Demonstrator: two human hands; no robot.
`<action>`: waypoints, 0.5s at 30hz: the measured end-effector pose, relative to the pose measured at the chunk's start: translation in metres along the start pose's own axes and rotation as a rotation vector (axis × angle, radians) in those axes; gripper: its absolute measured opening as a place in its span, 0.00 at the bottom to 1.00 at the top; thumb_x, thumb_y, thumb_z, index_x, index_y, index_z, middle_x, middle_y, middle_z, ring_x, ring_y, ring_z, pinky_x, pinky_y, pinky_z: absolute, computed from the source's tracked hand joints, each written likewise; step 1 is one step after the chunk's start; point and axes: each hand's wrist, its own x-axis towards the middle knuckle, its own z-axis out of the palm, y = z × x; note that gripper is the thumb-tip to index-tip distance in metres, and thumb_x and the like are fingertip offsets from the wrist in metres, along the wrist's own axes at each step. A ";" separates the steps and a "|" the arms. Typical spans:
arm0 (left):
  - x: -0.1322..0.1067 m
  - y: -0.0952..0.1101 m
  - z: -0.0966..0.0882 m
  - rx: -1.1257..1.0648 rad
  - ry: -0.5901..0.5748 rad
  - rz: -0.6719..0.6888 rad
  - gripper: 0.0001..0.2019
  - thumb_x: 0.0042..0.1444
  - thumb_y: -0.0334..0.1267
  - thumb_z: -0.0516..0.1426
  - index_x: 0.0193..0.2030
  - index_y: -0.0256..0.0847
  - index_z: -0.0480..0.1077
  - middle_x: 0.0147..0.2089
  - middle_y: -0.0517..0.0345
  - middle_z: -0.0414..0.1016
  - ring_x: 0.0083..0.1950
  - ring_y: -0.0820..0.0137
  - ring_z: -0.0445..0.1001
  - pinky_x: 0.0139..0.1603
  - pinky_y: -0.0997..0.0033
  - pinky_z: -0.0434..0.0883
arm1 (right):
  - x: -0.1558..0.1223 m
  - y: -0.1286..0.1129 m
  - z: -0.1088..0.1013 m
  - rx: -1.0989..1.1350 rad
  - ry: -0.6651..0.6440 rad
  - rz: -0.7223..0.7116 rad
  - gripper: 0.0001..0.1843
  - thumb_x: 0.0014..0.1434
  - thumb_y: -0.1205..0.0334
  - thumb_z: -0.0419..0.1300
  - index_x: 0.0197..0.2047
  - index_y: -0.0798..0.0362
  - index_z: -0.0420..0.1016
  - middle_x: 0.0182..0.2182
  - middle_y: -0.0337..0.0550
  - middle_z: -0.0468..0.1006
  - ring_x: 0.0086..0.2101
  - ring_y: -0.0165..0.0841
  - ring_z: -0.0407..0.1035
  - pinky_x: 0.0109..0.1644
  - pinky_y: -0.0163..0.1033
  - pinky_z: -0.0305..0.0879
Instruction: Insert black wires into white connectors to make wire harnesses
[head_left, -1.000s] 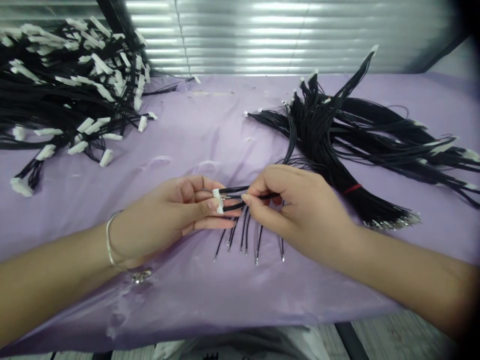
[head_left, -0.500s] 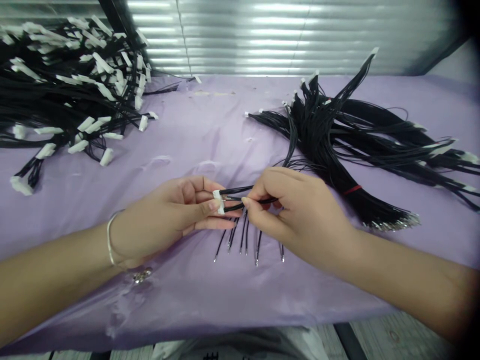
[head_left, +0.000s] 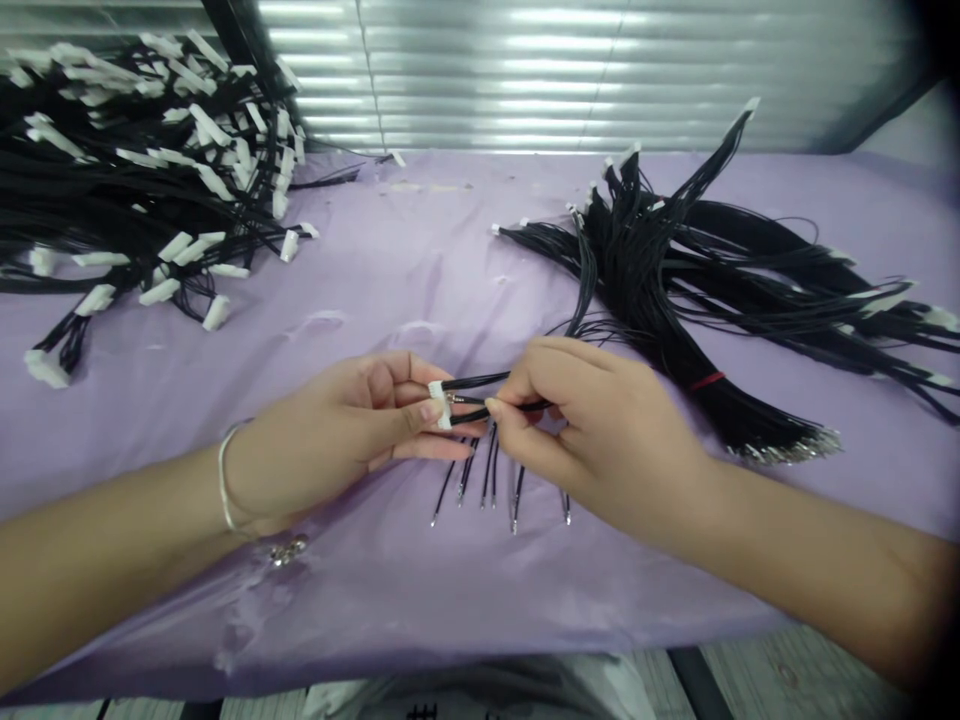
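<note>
My left hand [head_left: 341,430] pinches a small white connector housing [head_left: 439,403] between thumb and fingers, over the middle of the purple-covered table [head_left: 390,260]. My right hand [head_left: 592,430] grips thin black wires [head_left: 480,392] close to the housing, with one wire's metal tip at its face. Several more loose black wires [head_left: 487,475] with crimped metal ends hang down below both hands onto the cover.
A heap of black wire sets with white connectors [head_left: 127,170] lies at the back left. A big bundle of black wires [head_left: 697,280] tied with a red band [head_left: 705,380] lies at the right. A ribbed metal wall [head_left: 585,70] stands behind; the table's front edge is near.
My right hand has slid slightly left, bringing the wire tip closer to the white housing. My left hand has stayed almost still.
</note>
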 end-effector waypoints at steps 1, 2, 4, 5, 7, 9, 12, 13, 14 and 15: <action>0.000 0.000 0.000 0.000 0.002 -0.001 0.03 0.54 0.27 0.59 0.34 0.37 0.71 0.35 0.58 0.77 0.39 0.72 0.77 0.42 0.74 0.76 | 0.000 0.000 0.000 -0.002 -0.001 0.005 0.06 0.56 0.68 0.54 0.27 0.52 0.64 0.24 0.39 0.70 0.28 0.30 0.64 0.31 0.36 0.58; 0.000 0.000 0.000 0.000 0.005 -0.004 0.03 0.54 0.27 0.59 0.34 0.37 0.71 0.35 0.58 0.77 0.38 0.72 0.77 0.42 0.75 0.76 | 0.000 0.000 0.000 -0.004 0.000 0.009 0.06 0.56 0.68 0.54 0.27 0.52 0.64 0.25 0.39 0.70 0.28 0.30 0.64 0.31 0.36 0.57; 0.000 0.000 -0.001 0.002 0.011 -0.013 0.03 0.55 0.27 0.58 0.35 0.37 0.71 0.35 0.59 0.77 0.38 0.73 0.77 0.42 0.75 0.76 | 0.000 0.000 -0.001 -0.007 0.006 0.017 0.06 0.56 0.67 0.54 0.27 0.52 0.64 0.25 0.39 0.70 0.28 0.29 0.63 0.31 0.36 0.57; 0.000 0.000 -0.001 0.003 0.011 -0.016 0.03 0.55 0.27 0.58 0.35 0.37 0.71 0.35 0.59 0.77 0.38 0.73 0.77 0.42 0.75 0.76 | 0.000 0.000 -0.001 -0.008 0.006 0.021 0.07 0.56 0.67 0.54 0.27 0.52 0.64 0.25 0.39 0.70 0.28 0.29 0.63 0.31 0.36 0.57; 0.000 0.000 -0.002 0.003 0.007 -0.015 0.03 0.56 0.27 0.57 0.35 0.37 0.70 0.36 0.59 0.77 0.38 0.73 0.77 0.42 0.75 0.76 | 0.000 0.000 -0.001 -0.002 -0.004 0.024 0.07 0.56 0.67 0.54 0.27 0.52 0.64 0.25 0.39 0.70 0.28 0.29 0.63 0.31 0.36 0.57; 0.001 0.000 -0.002 0.003 -0.005 -0.004 0.03 0.56 0.27 0.58 0.35 0.37 0.71 0.36 0.58 0.77 0.39 0.73 0.77 0.42 0.76 0.76 | 0.000 0.001 0.000 0.014 -0.013 0.013 0.06 0.56 0.68 0.54 0.27 0.52 0.65 0.25 0.39 0.70 0.28 0.29 0.63 0.31 0.35 0.57; 0.001 -0.001 -0.002 0.007 -0.016 0.003 0.02 0.56 0.28 0.58 0.35 0.37 0.71 0.36 0.58 0.77 0.38 0.73 0.77 0.43 0.76 0.76 | 0.000 0.001 0.000 0.029 -0.013 -0.011 0.06 0.56 0.69 0.54 0.27 0.52 0.65 0.24 0.38 0.69 0.28 0.29 0.64 0.31 0.35 0.58; 0.001 0.000 -0.002 0.011 -0.013 -0.001 0.02 0.56 0.28 0.58 0.35 0.37 0.71 0.35 0.59 0.77 0.38 0.73 0.77 0.43 0.75 0.75 | 0.000 0.001 0.000 0.025 -0.011 -0.012 0.06 0.55 0.69 0.54 0.27 0.52 0.65 0.23 0.38 0.69 0.28 0.29 0.64 0.31 0.35 0.58; 0.001 0.000 -0.002 0.013 -0.009 -0.006 0.03 0.56 0.28 0.58 0.35 0.37 0.71 0.35 0.59 0.77 0.38 0.74 0.77 0.43 0.75 0.75 | -0.001 0.000 0.000 0.018 -0.011 -0.011 0.06 0.55 0.69 0.54 0.27 0.52 0.65 0.23 0.38 0.69 0.28 0.29 0.64 0.30 0.35 0.58; 0.000 0.000 -0.002 0.012 -0.006 -0.010 0.03 0.56 0.28 0.58 0.35 0.38 0.71 0.35 0.59 0.77 0.38 0.74 0.77 0.43 0.76 0.75 | -0.001 0.000 0.000 0.007 -0.006 -0.006 0.06 0.55 0.69 0.54 0.27 0.52 0.65 0.23 0.38 0.70 0.28 0.29 0.64 0.30 0.35 0.58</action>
